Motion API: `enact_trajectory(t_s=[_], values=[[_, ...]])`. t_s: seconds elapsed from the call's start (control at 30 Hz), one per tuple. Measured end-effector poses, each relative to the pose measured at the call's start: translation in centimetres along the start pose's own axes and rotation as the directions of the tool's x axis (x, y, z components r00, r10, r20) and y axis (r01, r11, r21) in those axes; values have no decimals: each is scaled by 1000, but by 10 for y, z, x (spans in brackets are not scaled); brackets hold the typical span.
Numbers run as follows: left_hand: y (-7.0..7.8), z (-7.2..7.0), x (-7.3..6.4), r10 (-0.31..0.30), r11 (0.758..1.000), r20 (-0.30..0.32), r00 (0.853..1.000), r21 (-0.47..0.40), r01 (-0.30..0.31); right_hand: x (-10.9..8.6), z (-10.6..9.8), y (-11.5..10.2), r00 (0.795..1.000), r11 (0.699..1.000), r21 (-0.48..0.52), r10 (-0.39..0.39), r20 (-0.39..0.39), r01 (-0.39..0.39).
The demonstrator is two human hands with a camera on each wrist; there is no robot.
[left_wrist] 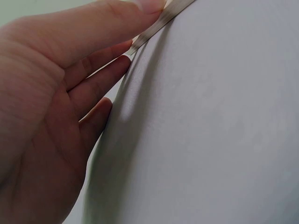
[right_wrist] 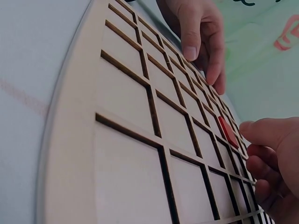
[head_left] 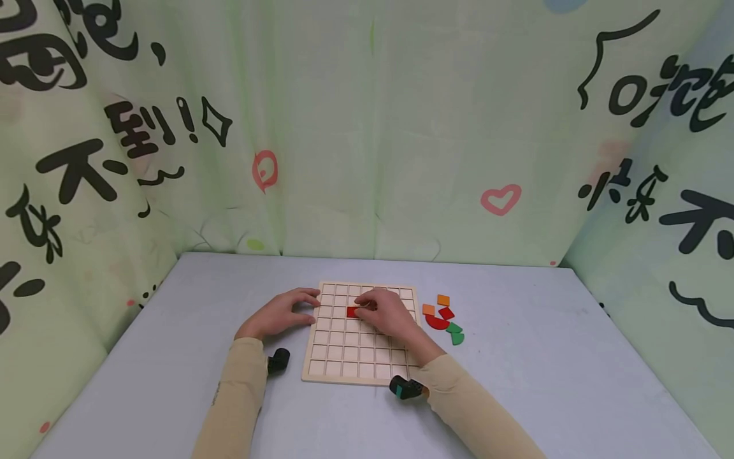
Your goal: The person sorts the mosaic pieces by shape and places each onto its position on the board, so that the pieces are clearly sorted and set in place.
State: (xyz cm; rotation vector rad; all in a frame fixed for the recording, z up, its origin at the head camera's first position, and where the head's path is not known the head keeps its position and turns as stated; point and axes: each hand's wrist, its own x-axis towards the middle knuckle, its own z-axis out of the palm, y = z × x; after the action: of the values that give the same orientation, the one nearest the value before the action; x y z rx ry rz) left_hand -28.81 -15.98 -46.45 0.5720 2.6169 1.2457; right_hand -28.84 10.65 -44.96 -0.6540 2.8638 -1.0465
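A pale wooden grid board (head_left: 325, 368) lies on the table. My left hand (head_left: 284, 312) is spread at its left edge; in the left wrist view the thumb (left_wrist: 140, 9) and fingertips reach the board's edge (left_wrist: 161, 23). A red square piece (head_left: 352, 312) sits on the grid, left of the middle. Over the board, my right hand (head_left: 387, 312) is beside this piece, fingers bent. From the right wrist, the red square (right_wrist: 228, 132) shows just apart from the thumb tip (right_wrist: 246, 128), and nothing is visible between the fingers.
Right of the board lie two orange squares (head_left: 443, 299), a red square (head_left: 446, 313), a red half-round piece (head_left: 437, 323) and two green pieces (head_left: 457, 338). A white cloth covers the table (head_left: 545, 357). Printed curtains (head_left: 373, 127) enclose its back and sides.
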Motion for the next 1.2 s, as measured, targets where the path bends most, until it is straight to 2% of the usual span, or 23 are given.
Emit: enact_trajectory(t_s=[0.6, 0.9, 1.2], values=[[0, 0, 0, 1, 1000, -1, 1000, -4, -1, -10, -14, 4, 997, 998, 46, 46, -57, -44], [-1, 1, 0, 7, 1000, -6, 1000, 7, -7, -16, -22, 19, 991, 993, 108, 59, -119, -46], [-1, 1, 0, 9, 1000, -5, 1000, 1, -9, -25, -40, 33, 979, 987, 120, 123, -160, -105]])
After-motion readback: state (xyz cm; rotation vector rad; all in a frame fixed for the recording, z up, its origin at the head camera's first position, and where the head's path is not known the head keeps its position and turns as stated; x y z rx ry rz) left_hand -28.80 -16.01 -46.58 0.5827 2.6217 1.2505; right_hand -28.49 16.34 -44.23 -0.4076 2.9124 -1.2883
